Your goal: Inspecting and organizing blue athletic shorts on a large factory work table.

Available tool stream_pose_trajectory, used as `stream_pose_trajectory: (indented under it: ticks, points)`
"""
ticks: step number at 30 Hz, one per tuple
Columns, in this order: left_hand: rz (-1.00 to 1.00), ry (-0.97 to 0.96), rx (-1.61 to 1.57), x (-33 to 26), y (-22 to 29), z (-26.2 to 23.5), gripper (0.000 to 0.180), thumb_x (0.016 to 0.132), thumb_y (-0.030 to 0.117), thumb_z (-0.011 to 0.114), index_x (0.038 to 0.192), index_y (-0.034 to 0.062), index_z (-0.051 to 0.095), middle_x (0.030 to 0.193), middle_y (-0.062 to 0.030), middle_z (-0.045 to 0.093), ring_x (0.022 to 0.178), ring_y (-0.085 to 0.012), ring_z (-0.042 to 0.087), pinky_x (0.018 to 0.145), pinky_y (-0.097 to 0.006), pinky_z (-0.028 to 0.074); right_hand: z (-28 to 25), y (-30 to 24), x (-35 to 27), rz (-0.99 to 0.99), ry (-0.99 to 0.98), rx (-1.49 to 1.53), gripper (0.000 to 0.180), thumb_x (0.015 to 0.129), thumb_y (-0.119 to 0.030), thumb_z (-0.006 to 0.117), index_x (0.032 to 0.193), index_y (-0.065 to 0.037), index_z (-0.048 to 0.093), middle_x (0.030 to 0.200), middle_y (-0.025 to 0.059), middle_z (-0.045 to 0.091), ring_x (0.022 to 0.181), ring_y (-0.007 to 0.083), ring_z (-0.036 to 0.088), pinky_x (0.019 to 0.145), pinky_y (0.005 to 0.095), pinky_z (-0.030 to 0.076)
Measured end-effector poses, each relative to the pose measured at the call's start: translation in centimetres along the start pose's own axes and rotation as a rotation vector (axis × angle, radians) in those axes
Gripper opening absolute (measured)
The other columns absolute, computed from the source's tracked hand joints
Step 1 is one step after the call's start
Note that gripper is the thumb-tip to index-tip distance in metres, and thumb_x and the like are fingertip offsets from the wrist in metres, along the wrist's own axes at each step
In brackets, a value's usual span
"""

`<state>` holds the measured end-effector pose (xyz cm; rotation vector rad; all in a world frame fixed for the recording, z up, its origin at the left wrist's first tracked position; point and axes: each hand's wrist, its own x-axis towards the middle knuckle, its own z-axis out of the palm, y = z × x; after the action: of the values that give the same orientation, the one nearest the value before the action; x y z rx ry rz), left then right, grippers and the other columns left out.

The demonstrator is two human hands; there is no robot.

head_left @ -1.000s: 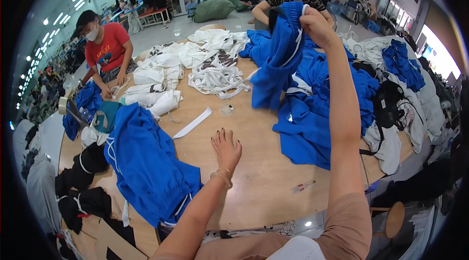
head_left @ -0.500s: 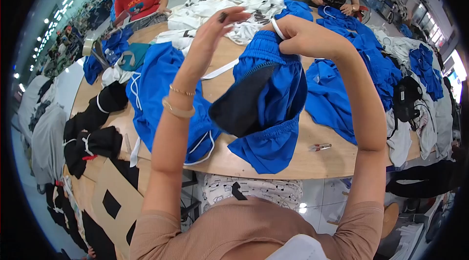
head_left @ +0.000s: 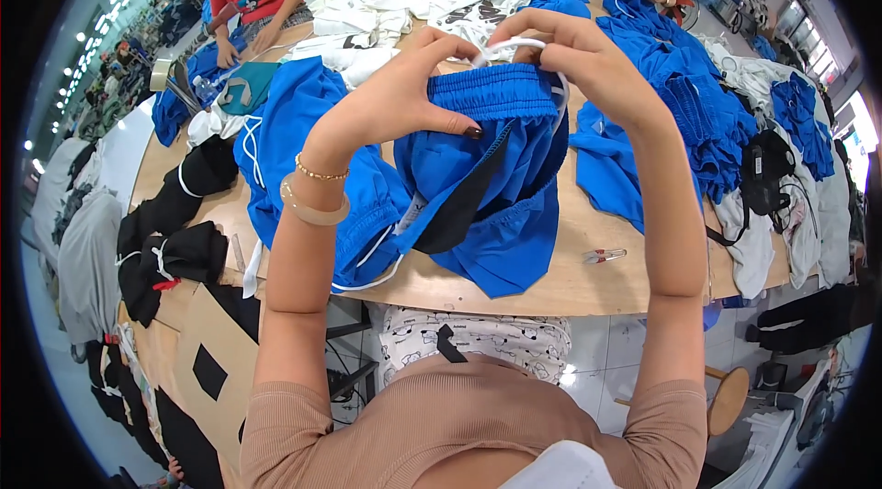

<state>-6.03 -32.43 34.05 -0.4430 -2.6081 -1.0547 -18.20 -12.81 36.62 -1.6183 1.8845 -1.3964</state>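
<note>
A pair of blue shorts [head_left: 524,172] with a gathered elastic waistband and a black side panel [head_left: 459,204] hangs in front of me, above the table edge. My left hand [head_left: 400,89] grips the waistband's left side, thumb on the front, with its fingertips at the top edge near a white drawcord [head_left: 511,44]. Over the waistband's right side, my right hand [head_left: 588,53] has its fingers closed on the cord, which loops above the waistband and trails down the right side. Where the cord enters the waistband is hidden by my fingers.
Blue garments [head_left: 299,135] with white cords lie left, and a blue pile [head_left: 694,112] lies right. Thread snips [head_left: 604,256] rest near the table's front edge. Black bundles [head_left: 188,259] and cardboard [head_left: 197,351] are at left. White garments [head_left: 395,11] and two people are across the table.
My left hand has come right and taken hold of the waistband. The right hand has shifted slightly and now holds a longer loop of cord. The shorts have turned, narrowing the visible black panel.
</note>
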Motion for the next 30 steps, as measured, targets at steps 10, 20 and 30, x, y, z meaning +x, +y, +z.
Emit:
stream_pose_trajectory:
  ticks: [10,20,30]
  points:
    - [-0.153,-0.341,0.143,-0.5,-1.3,2.4,0.038,0.071,0.011,0.069,0.105,-0.0029,0.061,0.084,-0.0149,0.065,0.073,-0.022,0.06,0.07,-0.032,0.048,3.8,13.4,-6.1,0.747,0.333,-0.783,0.025,0.085,-0.016,0.053,0.105,0.0,0.054,0.101,0.019,0.058,0.093,0.0274,0.058,0.077,0.0359,0.048]
    - [-0.259,-0.673,-0.3,0.0,-2.7,1.5,0.036,0.073,0.014,0.072,0.105,-0.0009,0.064,0.085,-0.0036,0.068,0.075,-0.0081,0.058,0.071,-0.023,0.049,3.9,8.5,-4.1,0.424,-0.456,0.325,0.058,0.082,-0.029,0.063,0.13,-0.002,0.049,0.114,0.0029,0.058,0.095,0.0087,0.051,0.086,0.0234,0.04]
    - [-0.388,-0.592,-0.341,-0.9,-4.5,2.7,0.039,0.073,0.012,0.074,0.107,-0.0017,0.064,0.09,-0.0042,0.068,0.08,-0.0083,0.06,0.073,-0.022,0.049,3.0,9.5,-6.2,0.485,-0.258,0.479,0.044,0.075,-0.008,0.064,0.115,0.006,0.057,0.1,0.0039,0.065,0.087,0.0082,0.058,0.082,0.0199,0.043]
